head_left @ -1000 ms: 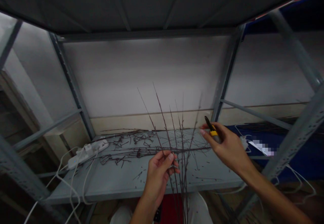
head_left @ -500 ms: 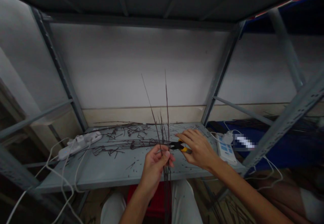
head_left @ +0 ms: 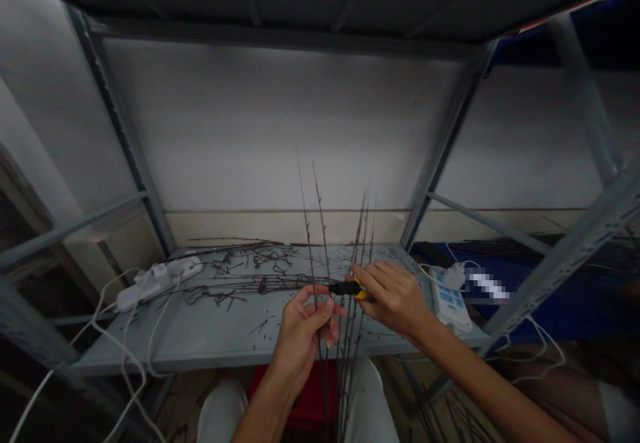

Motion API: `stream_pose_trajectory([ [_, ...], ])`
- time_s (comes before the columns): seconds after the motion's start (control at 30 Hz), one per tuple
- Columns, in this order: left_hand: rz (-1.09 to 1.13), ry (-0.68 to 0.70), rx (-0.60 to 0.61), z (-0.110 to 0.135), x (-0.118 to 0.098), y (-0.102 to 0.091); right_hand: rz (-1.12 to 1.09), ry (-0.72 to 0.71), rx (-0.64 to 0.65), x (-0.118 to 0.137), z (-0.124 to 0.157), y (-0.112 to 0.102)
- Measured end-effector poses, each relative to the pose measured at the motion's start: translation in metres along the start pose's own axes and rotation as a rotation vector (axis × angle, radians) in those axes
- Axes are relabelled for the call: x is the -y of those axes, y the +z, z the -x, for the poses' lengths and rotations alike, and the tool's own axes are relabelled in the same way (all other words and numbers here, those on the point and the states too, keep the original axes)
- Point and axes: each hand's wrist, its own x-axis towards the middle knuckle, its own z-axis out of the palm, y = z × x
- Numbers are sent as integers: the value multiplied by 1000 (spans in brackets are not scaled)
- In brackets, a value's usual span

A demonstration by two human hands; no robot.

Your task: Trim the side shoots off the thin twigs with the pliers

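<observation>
Between the thumb and fingers of my left hand (head_left: 303, 326) are a couple of thin dark twigs (head_left: 323, 223), held upright over the shelf's front edge. My right hand (head_left: 393, 296) is closed around pliers (head_left: 346, 288) with black jaws and yellow-and-black handles. The jaws point left and lie close beside the held twigs, near my left fingertips; whether they touch a twig I cannot tell. A separate group of several twigs (head_left: 357, 229) stands upright by my right fingers, partly behind the pliers. Their lower ends hang down past the shelf edge.
On the grey metal shelf (head_left: 210, 336) lie more twigs (head_left: 235, 286) and small clippings. White power strips (head_left: 157, 283) with cords sit at left and right. Metal posts (head_left: 445, 143) frame the space. A red object (head_left: 315, 399) is below, and part of another person (head_left: 565, 389) shows at right.
The twigs have split into two groups: several have shifted right toward my right hand, while a couple stay in my left. The pliers have moved slightly left toward my left fingers.
</observation>
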Motion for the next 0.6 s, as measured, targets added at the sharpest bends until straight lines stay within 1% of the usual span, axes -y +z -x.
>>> stream_pose_trajectory([
  [0.07,2,11,-52,0,1,0,-44,43,38,3,0,4],
  [0.13,3,25,-103,-1,2,0,-157,150,86,6,-3,6],
  [0.23,-8,39,-146,-4,2,0,-408,446,118,13,-12,0],
  [0.3,-21,46,-157,-6,2,1,-578,641,104,18,-22,-8],
  [0.37,-29,58,-162,-7,3,2,-762,770,64,24,-31,-16],
  [0.43,-37,69,-160,-8,5,3,-947,855,24,29,-41,-22],
  [0.5,-45,68,-143,-8,8,4,-1077,914,-2,32,-49,-25],
  [0.6,-44,56,-105,-7,13,6,-1134,945,-40,31,-56,-23],
])
